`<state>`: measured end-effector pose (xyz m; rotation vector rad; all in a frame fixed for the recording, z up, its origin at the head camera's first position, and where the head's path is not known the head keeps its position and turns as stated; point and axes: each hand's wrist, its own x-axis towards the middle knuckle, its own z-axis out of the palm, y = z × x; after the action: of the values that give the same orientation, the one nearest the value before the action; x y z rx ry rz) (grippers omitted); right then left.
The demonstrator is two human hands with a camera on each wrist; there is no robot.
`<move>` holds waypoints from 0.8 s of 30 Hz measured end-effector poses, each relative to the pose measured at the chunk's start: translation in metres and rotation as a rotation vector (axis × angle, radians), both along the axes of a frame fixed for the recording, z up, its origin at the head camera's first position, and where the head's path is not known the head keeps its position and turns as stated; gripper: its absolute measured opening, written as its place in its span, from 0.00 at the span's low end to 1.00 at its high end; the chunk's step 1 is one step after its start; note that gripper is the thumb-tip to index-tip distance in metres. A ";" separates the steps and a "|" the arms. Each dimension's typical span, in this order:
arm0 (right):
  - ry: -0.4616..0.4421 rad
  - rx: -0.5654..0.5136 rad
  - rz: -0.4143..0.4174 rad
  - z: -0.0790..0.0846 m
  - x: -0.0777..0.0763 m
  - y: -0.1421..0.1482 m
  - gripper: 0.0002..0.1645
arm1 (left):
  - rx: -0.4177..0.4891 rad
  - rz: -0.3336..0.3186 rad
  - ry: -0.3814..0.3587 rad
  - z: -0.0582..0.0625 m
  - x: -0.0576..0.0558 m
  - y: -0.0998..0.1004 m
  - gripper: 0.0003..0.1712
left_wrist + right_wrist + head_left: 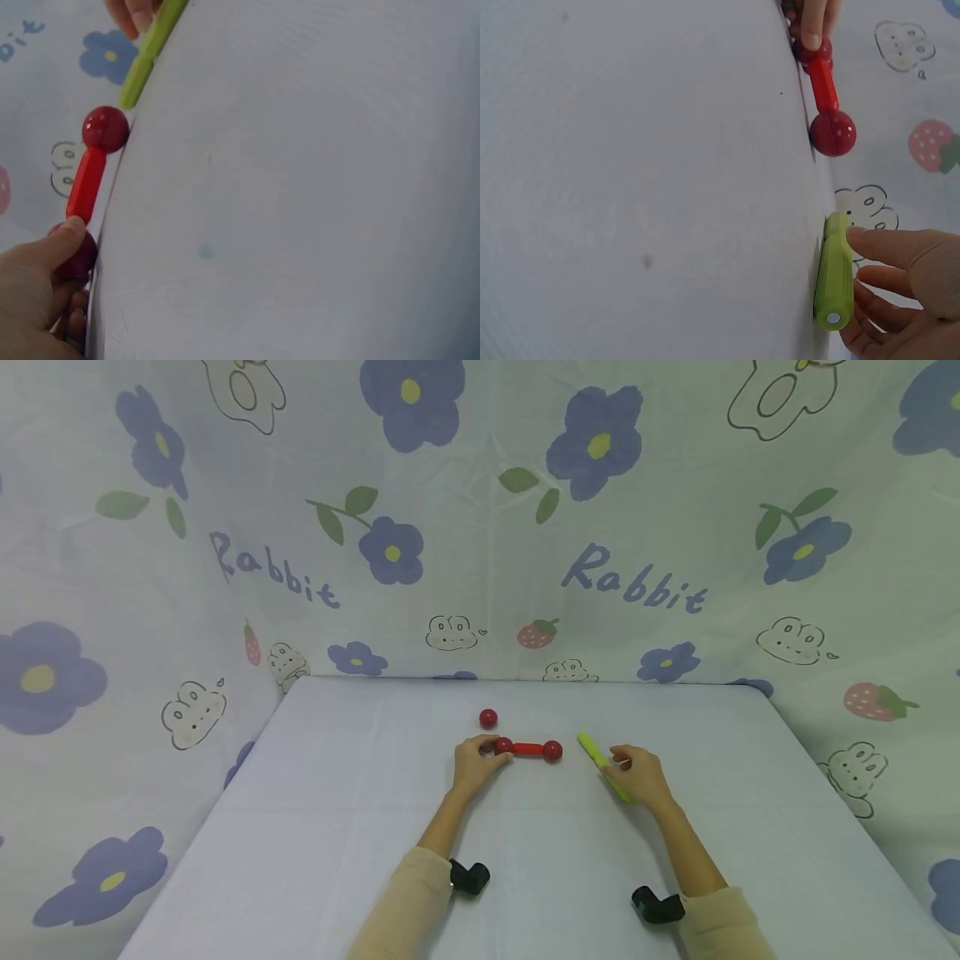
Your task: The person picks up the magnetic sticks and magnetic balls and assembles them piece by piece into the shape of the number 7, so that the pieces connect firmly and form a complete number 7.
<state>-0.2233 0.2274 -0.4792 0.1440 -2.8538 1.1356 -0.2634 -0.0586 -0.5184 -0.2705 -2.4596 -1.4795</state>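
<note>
A bright red rod (528, 749) lies on the table with a dark red ball (552, 751) at its right end and another ball (504, 746) at its left end. My left hand (474, 768) pinches the left-end ball, its thumb at the join with the rod in the left wrist view. To the right lies a yellow-green rod (592, 747) with a narrow waist and a pale round spot (833, 318) on its near end. Beside it is my right hand (639, 775), thumb tip right at the rod and fingers loosely bent along its far side.
A loose dark red ball (488, 718) sits behind the left hand. The white table (360, 827) ends at the back against a curtain (480, 568) printed with flowers and rabbits. Black wrist cameras (470, 877) protrude from both sleeves.
</note>
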 end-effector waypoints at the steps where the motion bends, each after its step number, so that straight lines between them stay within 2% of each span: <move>1: -0.019 0.011 0.007 -0.001 0.001 0.001 0.25 | 0.001 -0.001 0.000 0.000 0.000 0.000 0.23; 6: -0.093 0.039 0.016 -0.002 0.002 0.004 0.22 | 0.000 -0.001 0.002 -0.001 -0.001 0.000 0.22; 16: -0.115 0.101 0.022 0.002 0.001 0.005 0.21 | 0.010 -0.016 -0.011 -0.001 -0.002 0.000 0.23; 24: -0.179 0.039 0.014 0.002 -0.001 0.009 0.25 | 0.020 -0.013 -0.029 -0.002 -0.002 -0.001 0.23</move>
<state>-0.2246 0.2368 -0.4774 0.0678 -3.0359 1.1515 -0.2658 -0.0600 -0.5206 -0.2638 -2.4690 -1.5232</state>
